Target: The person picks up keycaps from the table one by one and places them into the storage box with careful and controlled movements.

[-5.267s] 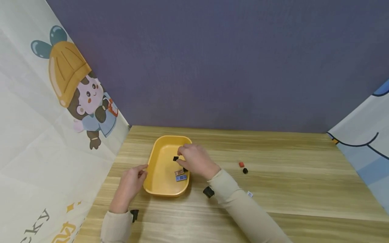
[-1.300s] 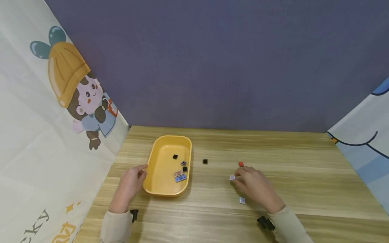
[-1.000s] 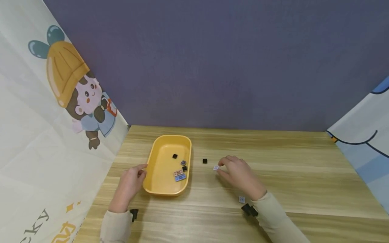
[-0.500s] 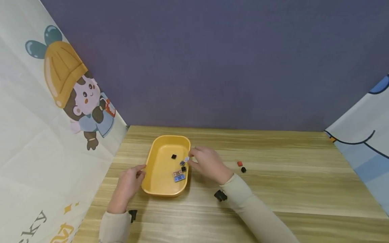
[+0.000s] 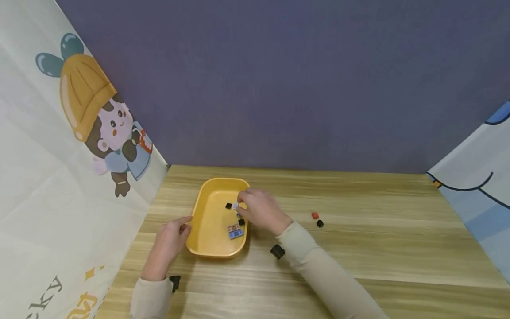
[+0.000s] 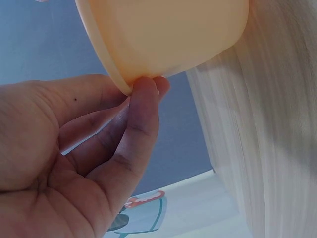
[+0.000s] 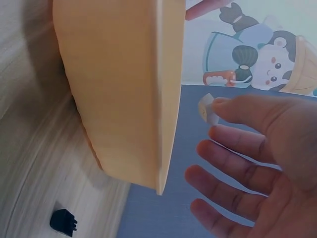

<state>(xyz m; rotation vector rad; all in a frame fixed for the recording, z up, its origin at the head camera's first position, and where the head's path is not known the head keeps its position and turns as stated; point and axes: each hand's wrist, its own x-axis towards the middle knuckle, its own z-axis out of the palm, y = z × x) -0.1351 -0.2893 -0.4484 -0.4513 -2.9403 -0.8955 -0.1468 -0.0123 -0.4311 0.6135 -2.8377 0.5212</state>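
My left hand (image 5: 169, 241) pinches the left rim of a yellow plastic tray (image 5: 201, 239); the left wrist view shows thumb and fingers at its lip (image 6: 111, 72). Above the right part of the tray, my right hand (image 5: 263, 210) holds a small white square piece (image 5: 235, 206) between thumb and index finger. In the right wrist view the white piece (image 7: 206, 109) is beyond the tray rim, with the other fingers spread. Inside the tray lie a black piece (image 5: 228, 206), a second black piece (image 5: 241, 222), a bluish square (image 5: 239, 215), a pinkish printed strip (image 5: 233, 228) and a blue printed strip (image 5: 236, 234).
A red piece (image 5: 315, 215) and a black piece (image 5: 320, 223) lie on the wooden table (image 5: 378, 235), right of the tray. Another black piece (image 7: 63, 222) on the table shows in the right wrist view. A dark panel (image 5: 279, 88) stands behind.
My right hand took the white piece from the table on the right and carried it left over the tray. The bluish square came into the tray earlier. My left hand stays on the rim.
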